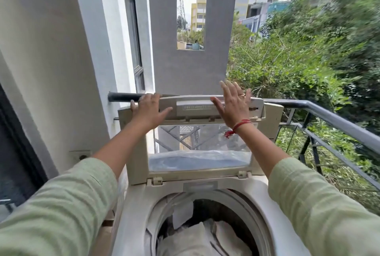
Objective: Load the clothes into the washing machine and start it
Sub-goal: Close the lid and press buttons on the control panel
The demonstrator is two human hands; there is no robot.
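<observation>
Our clothes (197,237) lie soft and limp inside the washing machine (133,204), under its upright lid (136,153) — likely stiff, light plastic, best taken by the top edge. Our left hand (148,109) grips that edge; our right hand (234,105) is held flat at it — fingers straight, grasping nothing.

Nothing legible here, folks. Between the left hand (148,109) and the right hand (234,105), along the top rail of the lid (135,153), there's a pale strip (195,108) carrying a row of tiny marks, too blurred to tell letters from numbers. That's the only thing that looks like print, and it can't be read.
</observation>
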